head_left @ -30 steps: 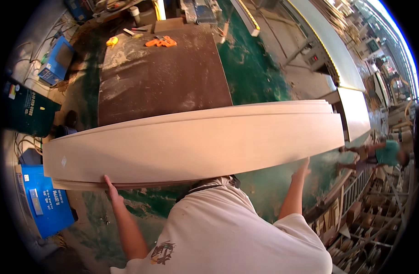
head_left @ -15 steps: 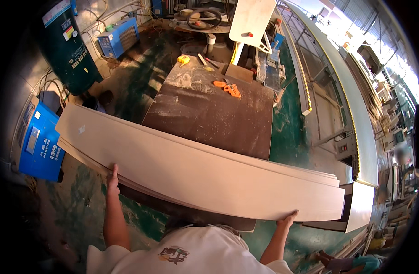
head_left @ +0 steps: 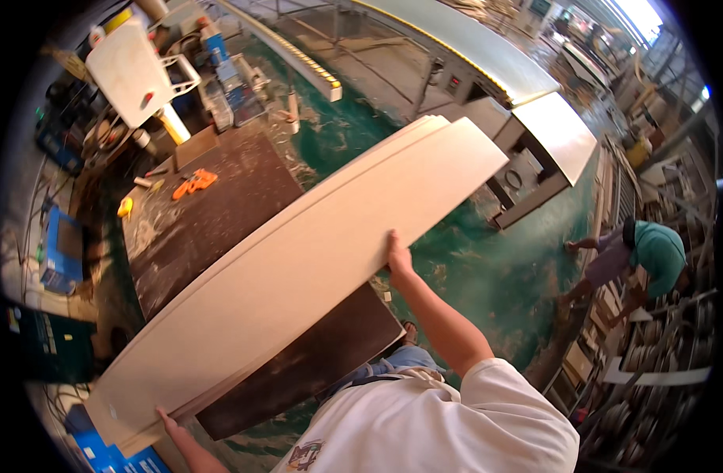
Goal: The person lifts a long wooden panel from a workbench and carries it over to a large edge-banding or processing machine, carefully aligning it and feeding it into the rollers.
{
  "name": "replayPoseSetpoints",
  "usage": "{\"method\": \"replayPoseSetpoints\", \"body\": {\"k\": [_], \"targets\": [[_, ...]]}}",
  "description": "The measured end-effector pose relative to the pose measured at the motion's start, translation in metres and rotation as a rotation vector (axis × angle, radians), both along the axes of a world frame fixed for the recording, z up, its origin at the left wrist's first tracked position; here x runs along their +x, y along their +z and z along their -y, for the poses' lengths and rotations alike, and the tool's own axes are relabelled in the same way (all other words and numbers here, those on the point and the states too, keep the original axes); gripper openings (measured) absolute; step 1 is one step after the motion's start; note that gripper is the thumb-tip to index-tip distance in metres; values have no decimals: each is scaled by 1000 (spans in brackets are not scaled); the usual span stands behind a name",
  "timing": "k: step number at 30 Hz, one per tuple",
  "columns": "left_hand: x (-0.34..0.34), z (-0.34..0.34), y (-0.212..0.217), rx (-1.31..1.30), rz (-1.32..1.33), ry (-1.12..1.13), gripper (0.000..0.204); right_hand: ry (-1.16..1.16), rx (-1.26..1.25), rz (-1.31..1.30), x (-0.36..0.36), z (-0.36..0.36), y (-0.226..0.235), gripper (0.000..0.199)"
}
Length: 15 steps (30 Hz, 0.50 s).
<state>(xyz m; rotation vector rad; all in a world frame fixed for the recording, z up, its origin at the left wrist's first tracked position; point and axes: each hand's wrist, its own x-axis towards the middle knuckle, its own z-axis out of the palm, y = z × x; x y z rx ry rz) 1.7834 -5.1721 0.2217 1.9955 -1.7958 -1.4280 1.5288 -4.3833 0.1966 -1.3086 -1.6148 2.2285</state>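
A stack of long, pale wooden boards [head_left: 298, 260] spans the view diagonally, from the lower left to the upper right. My left hand [head_left: 167, 422] grips its near edge close to the left end, thumb on top. Farther along the same edge, my right hand [head_left: 399, 256] is closed around the boards, thumb on the upper face. The fingers of both hands are hidden beneath the stack. Under the boards lies a dark brown tabletop [head_left: 219, 236], which shows on both sides of them.
Orange-handled scissors or pliers [head_left: 194, 184] and a yellow tape measure [head_left: 125, 207] lie on the tabletop. A long conveyor [head_left: 472, 55] with a white end housing [head_left: 558, 134] stands beyond the boards. At the right, a person in a green shirt [head_left: 657, 252] bends beside stacked material.
My view and body have turned right. The boards, held in both hands, now slant toward the conveyor end, and the bending person has come fully into view.
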Motion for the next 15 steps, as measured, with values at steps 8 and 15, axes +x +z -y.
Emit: {"method": "replayPoseSetpoints", "body": {"k": [8, 15], "targets": [[-49, -183, 0, -767, -113, -14, 59, 514, -324, -84, 99, -181, 1, 67], [-164, -523, 26, -687, -280, -474, 43, 162, -6, 16, 157, -452, -50, 35]]}}
